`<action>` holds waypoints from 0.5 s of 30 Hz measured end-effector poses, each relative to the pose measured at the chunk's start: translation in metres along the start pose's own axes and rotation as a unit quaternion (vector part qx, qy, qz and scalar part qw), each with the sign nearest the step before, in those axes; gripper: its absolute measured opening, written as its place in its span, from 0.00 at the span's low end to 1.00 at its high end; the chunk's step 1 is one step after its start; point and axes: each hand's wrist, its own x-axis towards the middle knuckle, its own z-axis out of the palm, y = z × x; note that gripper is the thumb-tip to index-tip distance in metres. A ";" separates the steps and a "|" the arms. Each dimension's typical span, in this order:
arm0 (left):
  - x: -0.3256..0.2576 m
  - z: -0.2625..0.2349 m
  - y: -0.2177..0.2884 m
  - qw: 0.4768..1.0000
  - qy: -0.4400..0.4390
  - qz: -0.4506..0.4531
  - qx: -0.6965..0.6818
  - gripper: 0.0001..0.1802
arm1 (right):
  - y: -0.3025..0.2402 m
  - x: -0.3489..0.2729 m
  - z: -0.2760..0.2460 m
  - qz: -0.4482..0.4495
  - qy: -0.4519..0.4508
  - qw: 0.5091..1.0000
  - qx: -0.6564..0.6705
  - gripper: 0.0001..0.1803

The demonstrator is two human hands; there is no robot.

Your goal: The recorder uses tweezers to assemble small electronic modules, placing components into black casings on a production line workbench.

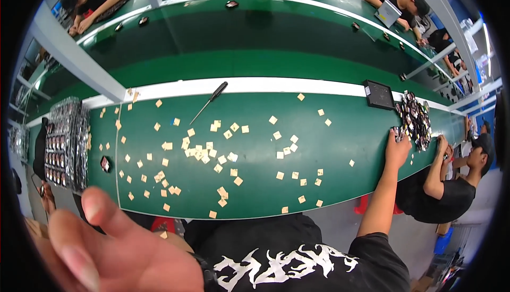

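My left hand (122,244) is raised close to the camera at the lower left, its fingers apart and nothing in them. Far to the right, my right hand (398,146) reaches to the near side of a heap of small black parts (414,119) with shiny, coloured bits. Its fingers close around one small black part (397,132) at the edge of that heap. Many small cream-coloured square pieces (202,153) lie scattered over the green table (255,185). A single black part (105,164) sits at the left.
A screwdriver (212,99) with a black handle lies near the white rail (276,85). Stacked clear trays (66,146) of black parts stand at the left end. Behind the heap is a black open box (379,95). A co-worker (451,180) sits at the right; others work across the conveyor (249,37).
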 end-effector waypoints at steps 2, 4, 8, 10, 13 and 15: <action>-0.001 0.001 -0.005 1.000 0.007 0.011 -0.027 0.30 | 0.001 0.001 0.001 0.011 0.004 1.000 0.009 0.35; -0.008 0.007 -0.013 1.000 0.025 0.014 0.005 0.24 | 0.005 0.006 0.002 0.021 -0.011 1.000 -0.001 0.34; -0.065 0.012 -0.045 0.976 -0.036 -0.200 0.071 0.17 | 0.008 0.009 -0.005 0.050 -0.057 0.997 -0.007 0.36; -0.087 0.014 -0.053 0.934 -0.052 -0.351 0.035 0.08 | 0.008 0.012 -0.001 0.041 -0.048 0.998 0.002 0.37; -0.111 0.010 -0.068 0.919 -0.141 -0.360 0.077 0.08 | 0.024 0.027 0.004 0.007 -0.053 0.997 0.047 0.36; -0.117 0.010 -0.071 0.920 -0.165 -0.342 0.095 0.08 | 0.022 0.031 0.003 -0.005 -0.077 0.994 0.073 0.36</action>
